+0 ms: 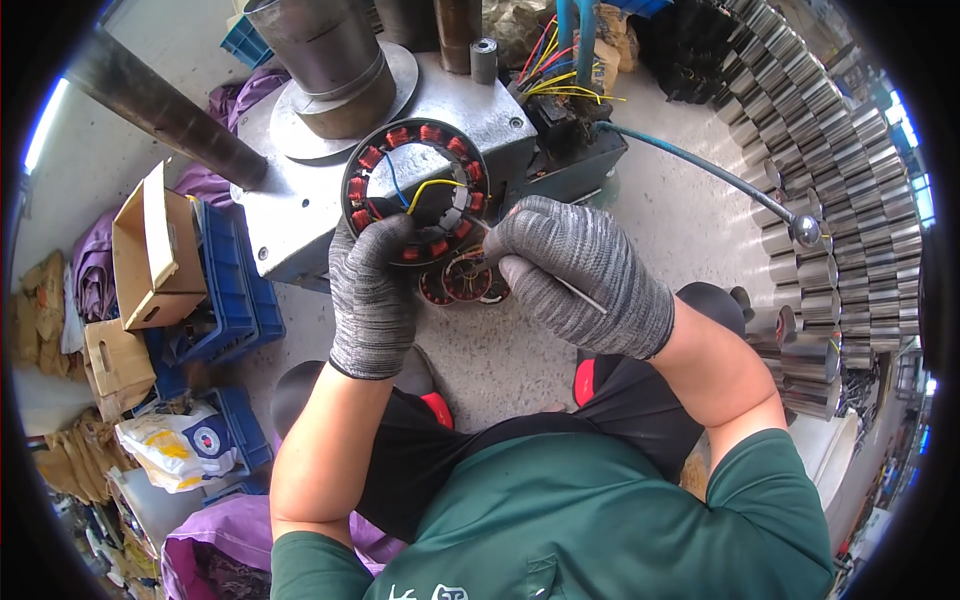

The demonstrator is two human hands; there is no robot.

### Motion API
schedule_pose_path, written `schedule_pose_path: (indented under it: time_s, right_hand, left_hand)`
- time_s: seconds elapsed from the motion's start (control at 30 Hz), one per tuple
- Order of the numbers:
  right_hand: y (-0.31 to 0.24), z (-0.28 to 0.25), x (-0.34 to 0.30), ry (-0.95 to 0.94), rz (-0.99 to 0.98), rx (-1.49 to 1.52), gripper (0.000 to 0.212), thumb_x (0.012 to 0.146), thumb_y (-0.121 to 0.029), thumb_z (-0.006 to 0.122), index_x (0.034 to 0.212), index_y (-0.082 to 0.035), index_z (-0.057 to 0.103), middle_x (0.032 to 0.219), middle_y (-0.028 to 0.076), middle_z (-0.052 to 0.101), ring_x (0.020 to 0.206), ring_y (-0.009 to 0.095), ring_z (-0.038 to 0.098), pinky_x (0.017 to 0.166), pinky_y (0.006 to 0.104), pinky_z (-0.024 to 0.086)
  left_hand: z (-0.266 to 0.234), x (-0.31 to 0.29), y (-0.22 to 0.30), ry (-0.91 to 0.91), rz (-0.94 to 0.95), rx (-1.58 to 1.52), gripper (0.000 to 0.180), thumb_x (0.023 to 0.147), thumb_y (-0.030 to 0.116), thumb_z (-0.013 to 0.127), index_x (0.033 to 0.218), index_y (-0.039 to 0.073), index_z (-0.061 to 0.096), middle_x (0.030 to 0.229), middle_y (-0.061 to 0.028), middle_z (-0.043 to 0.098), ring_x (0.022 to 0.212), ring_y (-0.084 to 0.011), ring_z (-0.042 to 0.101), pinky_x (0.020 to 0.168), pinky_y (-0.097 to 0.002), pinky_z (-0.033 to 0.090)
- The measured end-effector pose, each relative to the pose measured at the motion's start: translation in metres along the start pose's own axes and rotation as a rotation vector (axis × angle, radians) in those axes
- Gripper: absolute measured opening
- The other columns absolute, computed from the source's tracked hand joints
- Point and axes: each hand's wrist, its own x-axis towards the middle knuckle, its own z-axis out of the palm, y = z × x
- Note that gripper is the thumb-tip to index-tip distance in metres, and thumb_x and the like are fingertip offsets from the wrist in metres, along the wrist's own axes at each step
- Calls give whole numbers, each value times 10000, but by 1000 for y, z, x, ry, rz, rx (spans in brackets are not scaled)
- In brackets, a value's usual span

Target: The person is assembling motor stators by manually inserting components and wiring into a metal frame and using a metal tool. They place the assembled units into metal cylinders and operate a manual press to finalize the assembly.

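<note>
A ring-shaped motor stator [458, 147] with red copper coils is held up at the edge of a metal press bed. My left hand [375, 295], in a grey knitted glove, is closed on its lower left rim. A yellow wire [430, 184] and a blue wire [395, 180] cross the ring's opening. In my right hand [590, 275], also gloved, a thin metal rod [585, 298] is pinched; its tail sticks out below the fingers. The fingertips are close to the ring's lower right side, and the rod's tip is hard to make out there. More wound stators [467, 282] sit lower down, behind the held one.
Ahead stands the press bed [300, 215] with a thick steel cylinder [330, 60]. A ball-ended lever [805, 231] reaches out to the right. Metal sleeves [800, 110] are stacked along the right. Blue crates [235, 280] and a cardboard box [160, 260] stand left. Loose coloured wires [560, 92] lie beyond.
</note>
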Motion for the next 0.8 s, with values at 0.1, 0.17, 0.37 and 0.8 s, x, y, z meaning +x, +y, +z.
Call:
schedule_pose_path:
  time_s: [0.1,0.17,0.37,0.8]
  right_hand:
    - [-3,0,1,18,-46,-90,116,955,-73,670,1053,-10,667,886,182,658,810,391,698,714,449,571]
    - [-6,-2,0,22,-14,-35,112,962,-77,667,1056,-15,669,895,182,667,811,389,703,718,443,575]
    - [-2,-2,-1,61,4,17,117,964,-75,664,1059,-7,671,898,174,675,807,376,710,720,424,582]
    - [-7,-4,-1,70,-15,-16,123,956,-74,679,1058,-5,673,898,175,681,807,375,715,710,428,581]
  left_hand:
    - [3,1,-4,15,61,71,542,886,163,701,1387,-18,597,1208,-159,734,1069,-273,744,992,-424,610]
    - [7,2,-4,45,166,237,545,891,180,701,1378,-42,596,1211,-174,732,1059,-278,751,986,-422,617]
    - [-1,3,3,9,-94,-47,518,889,199,685,1342,-37,605,1231,-195,709,1135,-329,720,1026,-492,601]
    - [-4,0,-1,0,-42,-110,386,924,186,682,1266,11,640,1171,-156,725,1113,-305,716,1022,-471,588]
